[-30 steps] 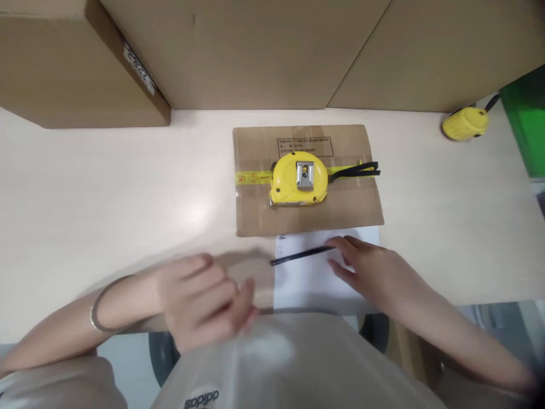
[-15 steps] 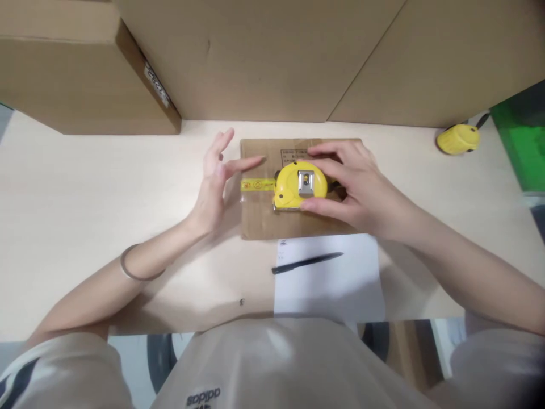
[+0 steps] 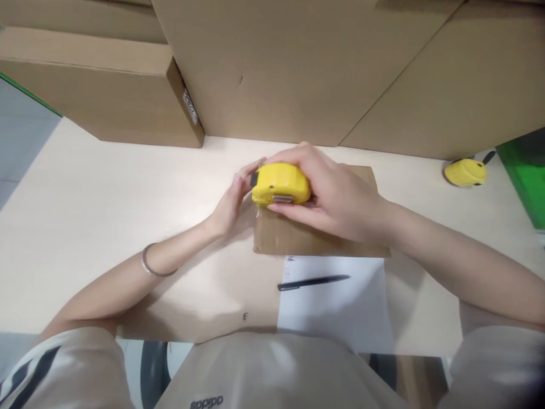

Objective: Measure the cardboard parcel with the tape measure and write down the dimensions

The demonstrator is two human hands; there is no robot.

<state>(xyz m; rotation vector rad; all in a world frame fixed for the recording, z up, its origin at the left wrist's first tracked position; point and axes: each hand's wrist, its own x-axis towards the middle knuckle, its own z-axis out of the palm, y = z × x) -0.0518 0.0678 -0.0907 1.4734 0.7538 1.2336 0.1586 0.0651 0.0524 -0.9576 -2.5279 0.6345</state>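
A yellow tape measure [image 3: 279, 184] is held just above the left part of a flat cardboard parcel [image 3: 298, 238] on the pale table. My right hand [image 3: 336, 193] is wrapped round the tape measure's body from the right. My left hand [image 3: 232, 201] comes in from the left, its fingertips pinched at the tape measure's front end, by the parcel's left edge. What those fingertips hold is too small to make out.
A white sheet of paper [image 3: 340, 307] with a black pen [image 3: 313, 282] lies in front of the parcel. A second yellow tape measure [image 3: 465, 172] sits at the far right beside a green bin [image 3: 525, 176]. Cardboard boxes [image 3: 110, 96] stand along the back.
Both hands rose from the near edge to the parcel. My right hand closed on the tape measure and lifted it leftward; my left hand went from spread open to pinching at its front.
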